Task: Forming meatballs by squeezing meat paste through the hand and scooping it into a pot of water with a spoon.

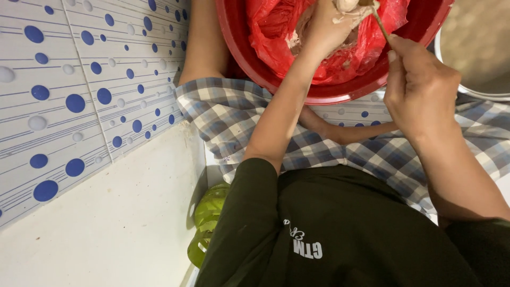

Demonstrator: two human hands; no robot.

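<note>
A red plastic basin (340, 95) lined with a red plastic bag (276, 32) sits between my knees at the top of the head view. My left hand (326, 29) is inside it, smeared with pale dough or paste, closed around a lump of that stuff (346, 5). My right hand (419, 85) is just outside the basin's near rim, fingers closed on a thin brown stick or spoon handle (380, 24) whose tip reaches the lump. The basin's far half is cut off by the frame edge.
I sit on a floor of white tiles with blue dots (74, 101), wearing a checked cloth (340, 149) and a dark shirt (340, 234). A green slotted plastic item (207, 223) lies by my left hip. A pale round vessel (478, 90) stands at the right.
</note>
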